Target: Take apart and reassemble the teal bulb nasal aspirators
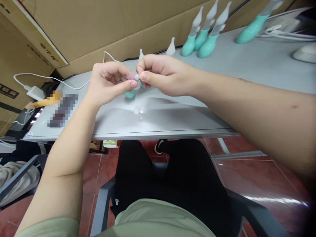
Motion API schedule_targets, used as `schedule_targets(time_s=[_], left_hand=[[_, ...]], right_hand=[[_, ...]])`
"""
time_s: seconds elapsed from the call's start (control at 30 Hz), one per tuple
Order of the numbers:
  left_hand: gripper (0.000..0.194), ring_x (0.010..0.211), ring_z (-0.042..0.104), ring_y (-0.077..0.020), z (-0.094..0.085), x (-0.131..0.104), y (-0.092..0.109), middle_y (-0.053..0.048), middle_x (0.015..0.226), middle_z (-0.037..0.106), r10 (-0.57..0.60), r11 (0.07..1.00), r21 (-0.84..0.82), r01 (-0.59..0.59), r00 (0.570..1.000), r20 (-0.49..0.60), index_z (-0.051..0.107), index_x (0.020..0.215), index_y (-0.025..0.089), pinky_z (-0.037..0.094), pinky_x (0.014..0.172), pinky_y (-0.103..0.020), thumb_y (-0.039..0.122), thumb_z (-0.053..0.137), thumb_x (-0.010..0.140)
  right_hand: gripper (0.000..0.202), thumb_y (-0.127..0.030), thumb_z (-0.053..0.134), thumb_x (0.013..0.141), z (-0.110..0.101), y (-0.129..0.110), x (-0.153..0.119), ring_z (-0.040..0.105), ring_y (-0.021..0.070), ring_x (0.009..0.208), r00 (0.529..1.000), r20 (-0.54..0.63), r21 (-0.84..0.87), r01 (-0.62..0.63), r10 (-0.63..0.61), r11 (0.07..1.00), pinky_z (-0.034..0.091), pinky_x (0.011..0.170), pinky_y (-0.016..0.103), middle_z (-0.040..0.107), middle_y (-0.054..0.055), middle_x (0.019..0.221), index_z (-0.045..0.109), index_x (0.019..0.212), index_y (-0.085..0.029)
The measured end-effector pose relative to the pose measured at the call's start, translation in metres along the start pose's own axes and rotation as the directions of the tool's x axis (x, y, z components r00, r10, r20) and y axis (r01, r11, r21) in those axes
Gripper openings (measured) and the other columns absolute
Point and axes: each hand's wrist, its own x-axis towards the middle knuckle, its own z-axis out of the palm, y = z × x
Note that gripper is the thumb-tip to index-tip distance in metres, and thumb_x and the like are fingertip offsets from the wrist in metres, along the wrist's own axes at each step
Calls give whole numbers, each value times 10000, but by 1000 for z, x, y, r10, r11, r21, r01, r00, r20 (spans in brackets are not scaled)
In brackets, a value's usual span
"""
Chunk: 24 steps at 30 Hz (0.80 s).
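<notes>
Above the grey table, my left hand (111, 80) pinches a small translucent plastic piece (133, 76) between thumb and fingertips. My right hand (165, 74) meets it from the right, thumb and forefinger closed at the piece's right side; what exactly they grip is too small to make out. Behind and below the fingers, a teal bulb (129, 94) shows in part. A white pointed tip (141, 54) stands just behind my hands, and another white tip (171, 47) stands to the right. Nearer the front edge lies a small whitish piece (136, 110).
Three teal bulbs with clear nozzles (208, 46) stand at the back, another teal bulb (253, 30) further right. A white charger with cable (36, 93) and a blurred dark object (63, 110) are at left. Cardboard (98, 26) borders the grey table (111, 126).
</notes>
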Motion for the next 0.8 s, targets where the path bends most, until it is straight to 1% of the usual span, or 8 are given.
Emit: schedule_targets(time_s=[0.1,0.17,0.23,0.4,0.5,0.67,0.73,0.8], left_hand=[[735,579,749,-162,0,2,-1,12,720,704,6,1000,7,-6,1000,17,716,791,211,616,506,-278,870,994,621],[777,584,748,-156,2,2,0,21,733,686,26,1000,-8,-26,1000,8,702,825,214,618,531,-280,904,979,600],[771,603,754,-164,4,2,1,19,754,692,32,999,-39,-32,999,-7,695,880,228,621,550,-291,885,991,606],[574,654,771,-197,5,1,3,7,774,715,-57,997,-44,56,998,-10,668,985,260,638,583,-327,641,1033,758],[537,673,776,-199,2,1,0,6,793,731,-49,997,-60,50,999,14,676,985,252,658,605,-340,552,1058,756],[622,746,801,-207,2,-1,2,-8,843,759,43,994,-98,-39,998,41,711,1011,245,700,664,-351,686,1038,718],[646,769,802,-209,1,-1,7,-12,863,771,35,997,-70,-31,998,54,720,1029,250,709,681,-361,747,1003,729],[627,784,792,-200,-1,0,12,-18,889,791,1,1000,-28,2,997,78,721,1044,258,715,704,-363,753,983,762]], right_hand=[[564,-721,840,905,-1,0,1,591,184,832,999,13,58,-41,41,997,467,779,319,665,34,874,557,941,-235],[560,-706,859,894,-1,0,1,605,189,827,998,-1,90,-61,61,994,483,777,322,671,37,861,562,942,-234],[537,-668,896,874,1,-1,0,625,201,825,997,-35,95,-58,61,994,501,769,333,685,30,865,578,942,-241],[508,-611,991,806,3,-5,-3,606,190,820,985,-170,59,42,-32,997,486,748,346,699,30,900,673,907,-228],[461,-556,993,830,1,-6,-3,597,184,821,985,-170,39,33,-26,999,471,747,349,707,39,895,694,898,-211],[384,-514,929,890,0,-1,0,632,190,814,997,-74,72,18,-13,997,505,737,333,728,39,886,676,900,-224],[372,-518,891,919,0,3,2,622,182,796,997,-68,105,41,-34,994,508,732,318,706,34,859,666,894,-223],[376,-519,882,929,0,7,3,606,170,779,997,-63,150,55,-46,987,509,733,303,687,30,846,662,896,-215]])
